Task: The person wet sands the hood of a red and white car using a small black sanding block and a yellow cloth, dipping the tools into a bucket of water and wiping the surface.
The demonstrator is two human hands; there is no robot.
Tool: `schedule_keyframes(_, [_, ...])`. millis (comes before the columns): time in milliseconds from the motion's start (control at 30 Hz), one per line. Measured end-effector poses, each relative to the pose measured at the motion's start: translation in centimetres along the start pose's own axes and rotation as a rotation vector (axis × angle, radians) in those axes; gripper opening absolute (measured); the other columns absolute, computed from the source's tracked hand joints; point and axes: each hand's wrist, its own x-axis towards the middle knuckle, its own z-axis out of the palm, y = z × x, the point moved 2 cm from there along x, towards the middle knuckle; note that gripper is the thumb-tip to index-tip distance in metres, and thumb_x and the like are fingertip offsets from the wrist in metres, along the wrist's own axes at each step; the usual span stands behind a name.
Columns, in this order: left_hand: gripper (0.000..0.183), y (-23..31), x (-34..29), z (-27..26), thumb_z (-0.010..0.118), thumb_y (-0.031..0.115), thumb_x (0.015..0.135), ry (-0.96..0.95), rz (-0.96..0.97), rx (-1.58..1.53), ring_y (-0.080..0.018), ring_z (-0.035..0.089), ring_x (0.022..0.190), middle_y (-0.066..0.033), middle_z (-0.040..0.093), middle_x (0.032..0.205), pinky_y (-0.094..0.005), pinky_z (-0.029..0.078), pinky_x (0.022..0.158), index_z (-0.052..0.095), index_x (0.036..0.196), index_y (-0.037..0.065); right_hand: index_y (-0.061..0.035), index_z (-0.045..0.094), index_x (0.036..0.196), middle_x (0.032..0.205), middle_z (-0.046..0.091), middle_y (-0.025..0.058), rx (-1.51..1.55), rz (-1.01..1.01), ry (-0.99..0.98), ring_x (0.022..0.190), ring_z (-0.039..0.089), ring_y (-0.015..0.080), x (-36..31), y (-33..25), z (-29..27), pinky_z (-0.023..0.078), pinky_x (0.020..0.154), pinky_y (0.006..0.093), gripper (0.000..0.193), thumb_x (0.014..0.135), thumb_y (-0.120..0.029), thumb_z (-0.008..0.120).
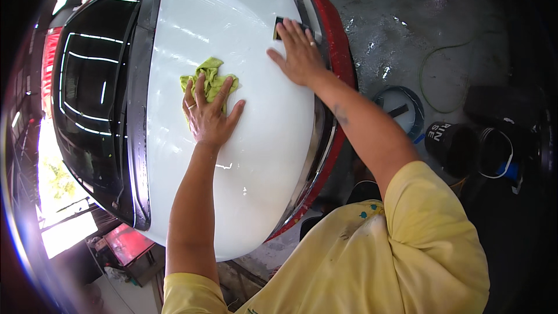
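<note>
My left hand (210,117) lies with fingers spread on a crumpled yellow-green cloth (210,66), pressing it on the white hood of a car (261,151). A ring shows on one finger. Farther right, near the hood's front edge, my right hand (300,52) rests almost flat, its thumb apart. Under its fingertips is a small dark rectangular piece (279,28), partly hidden; I cannot make out what it is. The white surface looks wet and glossy.
Left of the hood is the dark windshield (93,75). Red trim (337,40) borders its front. Right, on the wet floor, stand a bucket of water (410,107), a black bucket (450,145) and a thin hose (424,75). A red-topped stand (129,243) is at lower left.
</note>
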Motion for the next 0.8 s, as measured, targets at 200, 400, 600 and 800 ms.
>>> schedule_keyframes(200, [0.060,-0.6,-1.4,-0.4,0.077,0.063,0.092,-0.055,-0.060,0.013,-0.0426,0.023,0.162,-0.0111,0.036,0.172,-0.0572,0.021,0.132,0.066,0.149,0.049,0.0011,0.018,0.174,0.182,0.015,0.0257,0.055,-0.126,-0.197,0.170,0.013,0.0383,-22.5,-5.5,0.7,0.007,0.136,0.0607,0.096,0.110,-0.063,0.049])
schedule_keyframes(400, [0.063,0.0,-1.1,-1.0,0.078,0.063,0.090,-0.041,-0.035,0.007,-0.0405,0.023,0.163,-0.0098,0.039,0.169,-0.0582,0.022,0.132,0.065,0.149,0.048,0.0020,0.019,0.173,0.181,0.018,0.0273,-0.058,-0.039,-0.097,0.170,0.014,0.0395,-6.1,0.2,0.4,0.009,0.137,0.0569,0.095,0.110,-0.063,0.047])
schedule_keyframes(600, [0.062,0.1,-1.0,-0.1,0.082,0.063,0.087,0.016,-0.043,-0.065,-0.0401,0.028,0.159,-0.0113,0.045,0.161,-0.0572,0.026,0.130,0.073,0.138,0.031,0.0046,0.020,0.172,0.180,0.020,0.0280,-0.015,0.027,-0.036,0.169,0.013,0.0398,-3.4,0.0,1.5,0.009,0.138,0.0518,0.095,0.111,-0.064,0.045])
schedule_keyframes(800, [0.034,1.0,-0.2,-0.3,0.092,0.039,0.082,0.226,-0.194,-0.138,-0.0402,0.057,0.128,-0.0147,0.066,0.128,-0.0554,0.049,0.108,0.077,0.101,0.014,0.0052,0.027,0.169,0.177,0.025,0.0308,0.083,-0.199,-0.159,0.167,0.021,0.0454,-23.3,-6.7,0.0,0.018,0.135,0.0574,0.091,0.106,-0.051,0.063])
